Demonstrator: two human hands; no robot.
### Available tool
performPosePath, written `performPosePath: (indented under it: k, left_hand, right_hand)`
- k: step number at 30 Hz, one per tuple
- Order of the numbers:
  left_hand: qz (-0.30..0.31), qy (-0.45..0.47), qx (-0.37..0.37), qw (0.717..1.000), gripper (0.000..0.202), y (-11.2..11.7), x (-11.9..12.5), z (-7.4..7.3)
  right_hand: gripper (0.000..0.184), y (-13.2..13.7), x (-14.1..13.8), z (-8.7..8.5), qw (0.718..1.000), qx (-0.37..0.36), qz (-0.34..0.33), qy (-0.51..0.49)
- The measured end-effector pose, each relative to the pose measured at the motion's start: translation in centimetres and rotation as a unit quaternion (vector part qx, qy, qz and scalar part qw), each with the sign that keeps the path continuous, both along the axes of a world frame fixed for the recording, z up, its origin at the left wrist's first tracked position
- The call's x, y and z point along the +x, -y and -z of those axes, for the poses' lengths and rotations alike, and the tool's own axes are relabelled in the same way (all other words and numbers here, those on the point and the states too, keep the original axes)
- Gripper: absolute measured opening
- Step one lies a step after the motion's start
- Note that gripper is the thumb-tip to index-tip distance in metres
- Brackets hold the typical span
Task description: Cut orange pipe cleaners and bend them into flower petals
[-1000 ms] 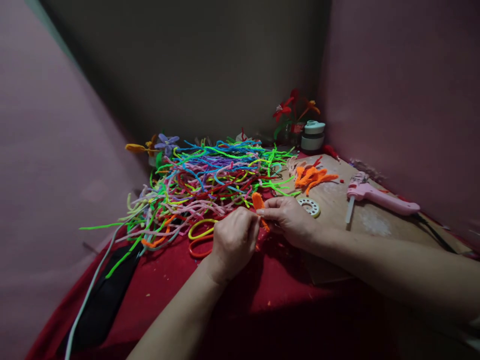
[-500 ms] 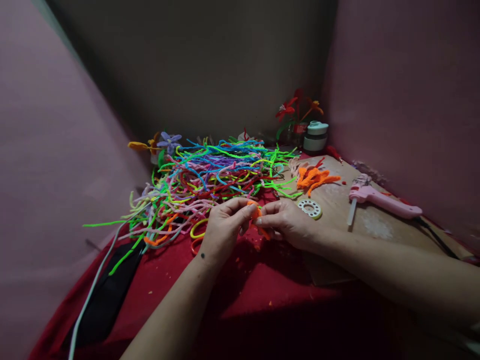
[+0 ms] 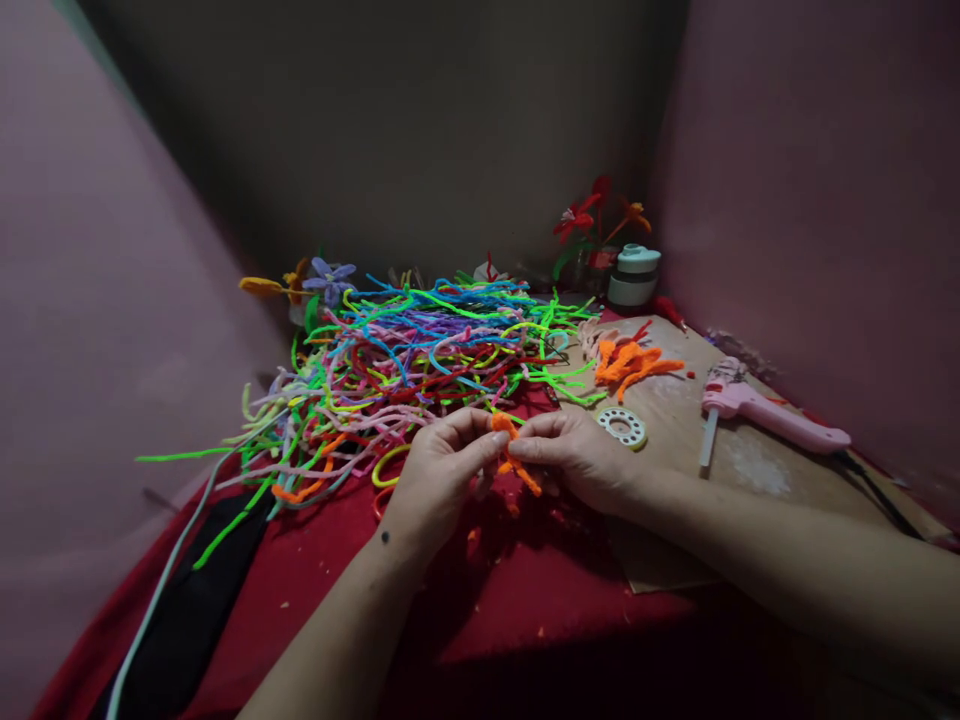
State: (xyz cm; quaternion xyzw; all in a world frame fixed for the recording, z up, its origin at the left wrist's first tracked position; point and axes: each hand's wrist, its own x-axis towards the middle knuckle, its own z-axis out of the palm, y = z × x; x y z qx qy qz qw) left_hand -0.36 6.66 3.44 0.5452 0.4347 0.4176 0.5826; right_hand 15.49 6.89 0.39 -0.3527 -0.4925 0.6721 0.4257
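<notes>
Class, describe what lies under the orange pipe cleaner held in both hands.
Red cloth with orange scraps lies below the orange pipe cleaner pinched by the left hand and right hand. The hands cover cloth beneath them.

A: What colour was the pipe cleaner piece [image 3: 519, 468]?
B: Orange. The pipe cleaner pile [image 3: 420, 350] was mixed: green, blue, pink, red, yellow.
A: And the glue gun [image 3: 780, 425]?
B: Pink. The cloth [image 3: 540, 590] was red; the ring [image 3: 622, 427], white.
</notes>
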Motion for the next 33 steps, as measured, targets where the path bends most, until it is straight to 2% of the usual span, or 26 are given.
performPosePath:
  k: [6,12,18,25,29,33]
  left_hand:
    - [-0.010,-0.037,0.000,0.999,0.010,0.12,0.21,-0.20]
    - [-0.016,-0.075,0.018,0.997,0.009,0.23,0.43,-0.08]
    - [0.027,-0.042,0.010,0.999,0.009,0.27,0.17,0.29]
    - [0.063,0.005,-0.017,0.998,0.007,0.50,0.32,0.57]
    - [0.075,0.025,-0.019,0.997,0.006,0.63,0.33,0.52]
    - [0.059,0.017,-0.031,0.998,0.009,0.55,0.16,0.07]
  right_hand:
    - [0.022,-0.06,-0.04,0.04,0.999,-0.008,0.044,-0.021]
    - [0.022,-0.12,-0.12,-0.12,0.999,-0.031,0.009,-0.037]
    - [0.024,-0.13,-0.06,-0.07,0.997,-0.056,-0.032,-0.049]
    - [0.024,-0.17,0.04,0.31,0.993,-0.052,-0.071,-0.075]
    - [0.023,-0.17,-0.04,0.40,0.994,-0.056,-0.067,-0.070]
    - [0.023,-0.08,-0.13,0.42,0.995,-0.061,-0.058,-0.054]
